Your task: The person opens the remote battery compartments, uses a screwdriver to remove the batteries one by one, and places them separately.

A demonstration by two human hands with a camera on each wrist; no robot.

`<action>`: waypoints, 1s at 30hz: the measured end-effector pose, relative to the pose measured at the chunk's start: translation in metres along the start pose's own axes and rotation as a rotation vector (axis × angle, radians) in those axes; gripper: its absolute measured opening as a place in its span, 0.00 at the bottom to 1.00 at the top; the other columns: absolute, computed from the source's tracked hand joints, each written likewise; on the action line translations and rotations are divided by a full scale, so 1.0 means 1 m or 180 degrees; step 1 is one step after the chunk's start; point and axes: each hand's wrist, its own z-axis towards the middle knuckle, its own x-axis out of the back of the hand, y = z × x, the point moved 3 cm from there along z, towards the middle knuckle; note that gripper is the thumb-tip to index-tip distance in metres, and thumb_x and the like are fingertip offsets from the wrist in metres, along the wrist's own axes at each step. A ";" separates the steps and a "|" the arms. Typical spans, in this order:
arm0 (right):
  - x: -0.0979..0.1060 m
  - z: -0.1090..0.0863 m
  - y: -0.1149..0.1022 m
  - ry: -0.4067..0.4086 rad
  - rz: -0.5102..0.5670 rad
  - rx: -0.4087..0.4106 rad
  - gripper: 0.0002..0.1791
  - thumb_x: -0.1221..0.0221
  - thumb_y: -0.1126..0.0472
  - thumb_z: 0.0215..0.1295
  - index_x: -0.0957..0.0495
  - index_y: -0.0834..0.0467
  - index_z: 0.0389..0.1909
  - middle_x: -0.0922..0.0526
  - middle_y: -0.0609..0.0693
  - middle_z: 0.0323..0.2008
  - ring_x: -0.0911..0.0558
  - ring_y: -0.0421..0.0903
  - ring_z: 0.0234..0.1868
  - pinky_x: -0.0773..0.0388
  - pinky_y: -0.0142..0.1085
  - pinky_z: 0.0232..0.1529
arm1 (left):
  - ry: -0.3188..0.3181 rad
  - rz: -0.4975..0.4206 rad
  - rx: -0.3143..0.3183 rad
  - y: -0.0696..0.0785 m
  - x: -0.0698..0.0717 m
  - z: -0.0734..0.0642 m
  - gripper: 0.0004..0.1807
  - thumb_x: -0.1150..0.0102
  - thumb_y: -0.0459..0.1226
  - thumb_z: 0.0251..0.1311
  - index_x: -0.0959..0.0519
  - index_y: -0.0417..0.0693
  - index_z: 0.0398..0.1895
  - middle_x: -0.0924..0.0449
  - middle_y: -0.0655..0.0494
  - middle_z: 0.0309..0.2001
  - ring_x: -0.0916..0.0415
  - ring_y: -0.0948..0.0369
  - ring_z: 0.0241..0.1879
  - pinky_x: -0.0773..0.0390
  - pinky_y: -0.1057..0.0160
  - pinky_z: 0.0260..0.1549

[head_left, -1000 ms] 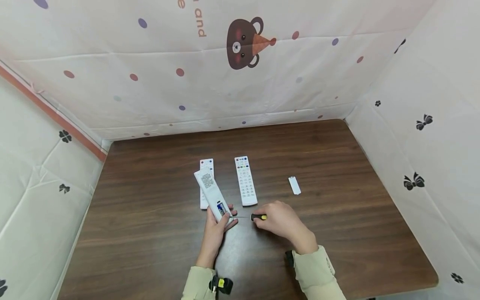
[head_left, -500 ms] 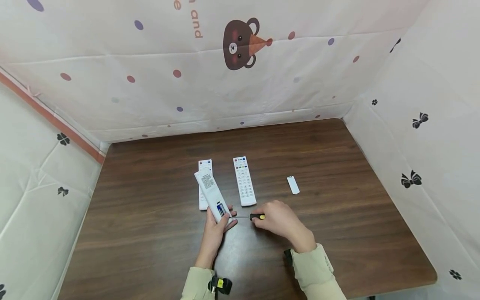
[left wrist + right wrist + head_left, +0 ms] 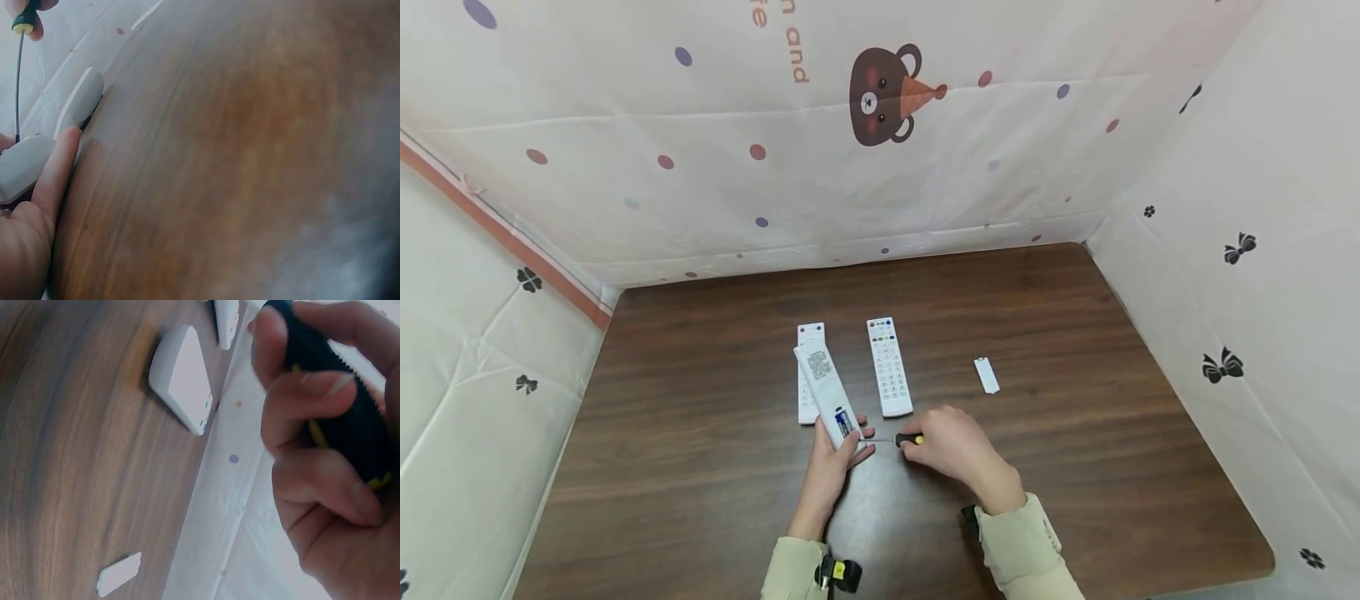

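Note:
My left hand (image 3: 829, 471) holds a white remote control (image 3: 826, 383) back side up, thumb on its near end and fingers around the edge. Its battery compartment is uncovered, and blue batteries (image 3: 844, 422) show inside. My right hand (image 3: 955, 446) grips the black-and-yellow handle of a screwdriver (image 3: 907, 439), fingers curled around it in the right wrist view. The thin shaft (image 3: 19, 87) reaches across to the remote's near end, its tip right by the left thumb. In the left wrist view, the remote's white end (image 3: 25, 165) rests against the fingers.
A second white remote (image 3: 806, 404) lies partly under the held one in the head view. Another remote (image 3: 889, 367) lies buttons up to its right. Farther right is a small white battery cover (image 3: 987, 376). Printed white curtains (image 3: 760, 192) enclose the brown wooden table (image 3: 1075, 433).
My right hand and the screwdriver handle have come slightly left, closer to the held remote. The left hand keeps its hold, and the head view has shifted a little.

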 end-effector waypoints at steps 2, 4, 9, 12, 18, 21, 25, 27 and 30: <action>-0.002 0.000 -0.002 -0.0004 -0.0013 -0.0002 0.12 0.42 0.54 0.53 0.17 0.50 0.38 0.19 0.43 0.27 0.33 0.37 0.19 0.34 0.31 0.21 | 0.0016 -0.0017 -0.0006 -0.001 0.001 0.000 0.27 0.56 0.28 0.63 0.53 0.50 0.61 0.37 0.37 0.53 0.29 0.47 0.49 0.25 0.56 0.42; -0.003 0.000 -0.005 -0.0006 -0.0071 0.0044 0.13 0.42 0.54 0.53 0.18 0.50 0.40 0.19 0.44 0.28 0.33 0.38 0.18 0.34 0.31 0.20 | 0.0033 -0.0051 -0.0021 -0.001 0.002 0.000 0.27 0.56 0.28 0.63 0.53 0.50 0.61 0.37 0.37 0.53 0.29 0.47 0.49 0.25 0.56 0.42; -0.003 -0.001 -0.011 0.0017 -0.0215 0.0209 0.13 0.41 0.52 0.55 0.18 0.49 0.42 0.17 0.45 0.35 0.23 0.42 0.28 0.26 0.38 0.30 | 0.0049 -0.0090 -0.0038 0.001 0.001 -0.001 0.27 0.56 0.28 0.63 0.52 0.52 0.61 0.37 0.37 0.52 0.28 0.46 0.49 0.25 0.55 0.42; -0.004 -0.002 -0.011 0.0079 -0.0231 0.0219 0.13 0.40 0.51 0.55 0.18 0.47 0.41 0.17 0.45 0.36 0.20 0.46 0.35 0.25 0.42 0.34 | 0.0063 -0.0089 -0.0028 0.002 0.001 -0.001 0.27 0.57 0.27 0.62 0.52 0.52 0.60 0.37 0.36 0.51 0.28 0.47 0.48 0.25 0.55 0.42; -0.007 -0.002 -0.010 0.0227 -0.0226 0.0246 0.13 0.40 0.51 0.55 0.18 0.48 0.41 0.17 0.46 0.35 0.20 0.46 0.34 0.25 0.43 0.33 | 0.0093 -0.0091 -0.0071 0.000 0.001 -0.001 0.26 0.56 0.27 0.62 0.52 0.51 0.59 0.36 0.37 0.48 0.27 0.48 0.46 0.25 0.55 0.42; -0.007 -0.002 -0.009 0.0311 -0.0221 0.0304 0.12 0.40 0.51 0.55 0.18 0.48 0.40 0.17 0.45 0.35 0.20 0.44 0.32 0.25 0.42 0.31 | 0.0093 -0.0081 -0.0122 -0.001 0.001 -0.001 0.25 0.56 0.28 0.62 0.52 0.50 0.59 0.36 0.37 0.48 0.27 0.49 0.45 0.25 0.55 0.42; -0.008 -0.002 -0.009 0.0389 -0.0227 0.0374 0.12 0.40 0.51 0.55 0.17 0.48 0.39 0.17 0.44 0.33 0.20 0.42 0.29 0.25 0.40 0.29 | 0.0082 -0.0109 -0.0171 -0.001 0.002 -0.001 0.24 0.55 0.29 0.63 0.52 0.49 0.58 0.36 0.36 0.48 0.27 0.47 0.45 0.25 0.54 0.42; -0.008 -0.002 -0.009 0.0413 -0.0224 0.0388 0.12 0.40 0.51 0.55 0.17 0.48 0.39 0.17 0.44 0.33 0.21 0.41 0.28 0.25 0.40 0.28 | 0.0076 -0.0146 -0.0182 -0.001 0.002 -0.001 0.25 0.55 0.30 0.63 0.52 0.48 0.58 0.37 0.35 0.48 0.28 0.46 0.45 0.25 0.54 0.42; -0.006 -0.002 -0.009 0.0438 -0.0198 0.0390 0.12 0.39 0.51 0.54 0.17 0.48 0.39 0.17 0.45 0.32 0.21 0.41 0.27 0.25 0.40 0.28 | 0.0077 -0.0208 -0.0152 0.002 0.001 -0.002 0.25 0.55 0.29 0.63 0.52 0.48 0.58 0.37 0.34 0.48 0.29 0.44 0.46 0.26 0.52 0.43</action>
